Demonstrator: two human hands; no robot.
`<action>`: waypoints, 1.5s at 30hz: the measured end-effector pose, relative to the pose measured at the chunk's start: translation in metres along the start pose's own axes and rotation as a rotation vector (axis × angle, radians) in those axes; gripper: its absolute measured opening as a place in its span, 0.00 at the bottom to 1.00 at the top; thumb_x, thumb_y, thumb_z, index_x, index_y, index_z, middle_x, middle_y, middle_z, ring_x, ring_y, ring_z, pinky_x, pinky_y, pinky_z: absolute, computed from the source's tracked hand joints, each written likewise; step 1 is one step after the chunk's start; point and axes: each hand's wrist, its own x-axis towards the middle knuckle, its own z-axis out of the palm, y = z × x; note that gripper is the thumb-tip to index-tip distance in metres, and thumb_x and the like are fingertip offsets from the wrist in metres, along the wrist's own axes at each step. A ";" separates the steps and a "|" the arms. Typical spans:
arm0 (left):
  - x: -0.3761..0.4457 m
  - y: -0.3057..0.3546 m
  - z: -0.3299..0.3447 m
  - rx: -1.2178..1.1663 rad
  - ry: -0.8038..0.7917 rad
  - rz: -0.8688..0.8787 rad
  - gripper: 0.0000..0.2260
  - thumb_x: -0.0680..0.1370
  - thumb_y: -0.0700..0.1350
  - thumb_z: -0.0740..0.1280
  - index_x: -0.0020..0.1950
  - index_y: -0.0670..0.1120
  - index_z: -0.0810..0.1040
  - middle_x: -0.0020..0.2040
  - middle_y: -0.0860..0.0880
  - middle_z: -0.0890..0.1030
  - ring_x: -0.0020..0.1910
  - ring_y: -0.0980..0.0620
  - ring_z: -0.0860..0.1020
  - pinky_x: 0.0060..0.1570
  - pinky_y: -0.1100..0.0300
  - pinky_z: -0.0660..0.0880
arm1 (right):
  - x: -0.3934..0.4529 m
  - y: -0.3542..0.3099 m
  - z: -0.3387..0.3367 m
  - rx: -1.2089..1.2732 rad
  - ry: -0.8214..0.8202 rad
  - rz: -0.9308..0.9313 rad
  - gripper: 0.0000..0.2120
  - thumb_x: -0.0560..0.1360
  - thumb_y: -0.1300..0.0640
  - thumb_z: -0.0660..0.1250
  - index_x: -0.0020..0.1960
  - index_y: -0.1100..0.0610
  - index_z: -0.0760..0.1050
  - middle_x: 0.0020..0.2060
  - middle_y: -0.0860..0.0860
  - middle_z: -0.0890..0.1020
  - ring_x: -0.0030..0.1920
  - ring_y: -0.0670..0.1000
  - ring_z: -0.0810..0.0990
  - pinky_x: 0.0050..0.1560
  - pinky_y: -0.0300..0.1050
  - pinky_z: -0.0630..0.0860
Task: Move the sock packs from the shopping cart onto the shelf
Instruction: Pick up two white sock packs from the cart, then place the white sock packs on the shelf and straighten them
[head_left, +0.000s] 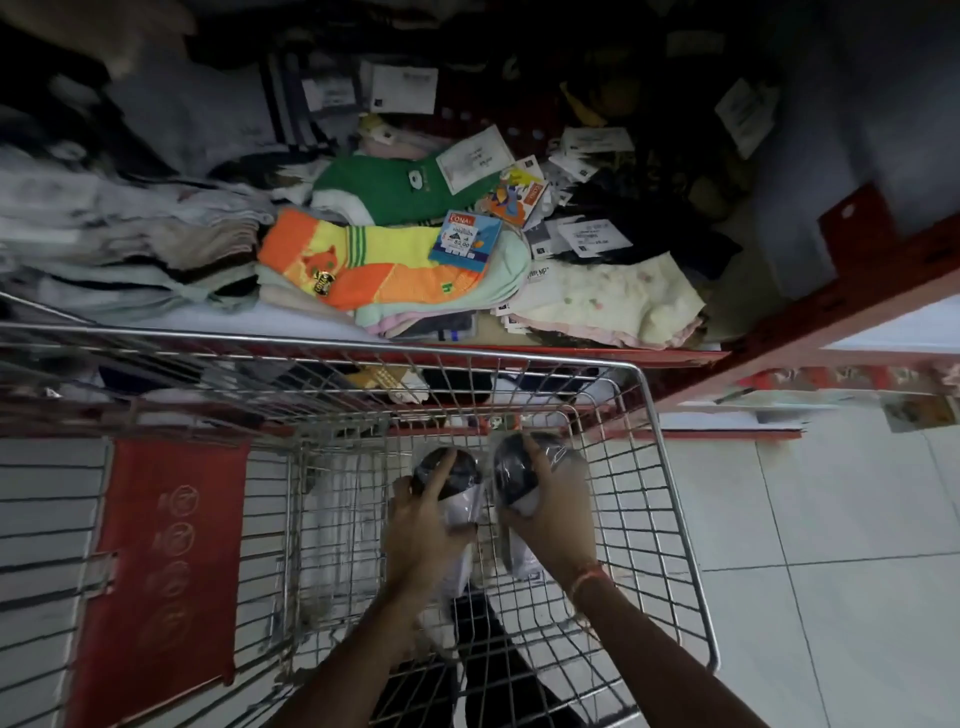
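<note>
- Left hand (421, 525): nearest the camera with its partner, reaching down inside the shopping cart (670, 467); fingers closed round a sock pack (454, 486), dark socks in clear film.
- Right hand (548, 530): closed round a second pack (519, 480), just beside the first, towards the cart's far right corner.
- Handling, judged: packs light, soft, compressible; film likely slippery; best held across the middle.
- Shelf (571, 356): red front edge just beyond the cart's far rim; already heaped with loose socks, an orange-yellow pair (363, 265) near the front edge.
- Room: white tiled floor (841, 571) to the right; dim shop aisle.
</note>
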 end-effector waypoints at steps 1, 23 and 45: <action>-0.005 0.004 -0.009 -0.027 0.022 0.031 0.47 0.61 0.57 0.77 0.72 0.67 0.52 0.68 0.40 0.66 0.49 0.42 0.79 0.44 0.51 0.80 | -0.004 -0.004 -0.006 0.023 0.040 -0.029 0.47 0.64 0.49 0.79 0.76 0.41 0.56 0.72 0.65 0.56 0.67 0.68 0.69 0.60 0.62 0.77; -0.061 0.145 -0.215 -0.158 0.658 0.510 0.42 0.65 0.56 0.75 0.71 0.69 0.54 0.67 0.44 0.70 0.51 0.41 0.79 0.44 0.56 0.78 | -0.049 -0.145 -0.207 0.305 0.638 -0.458 0.46 0.64 0.49 0.80 0.73 0.39 0.58 0.70 0.55 0.60 0.63 0.58 0.72 0.52 0.52 0.80; -0.036 0.341 -0.362 -0.205 1.160 0.665 0.39 0.64 0.60 0.73 0.72 0.64 0.61 0.57 0.45 0.73 0.50 0.45 0.76 0.40 0.50 0.79 | 0.005 -0.267 -0.406 0.277 1.077 -0.676 0.43 0.67 0.47 0.77 0.74 0.45 0.56 0.70 0.59 0.60 0.64 0.61 0.71 0.54 0.55 0.78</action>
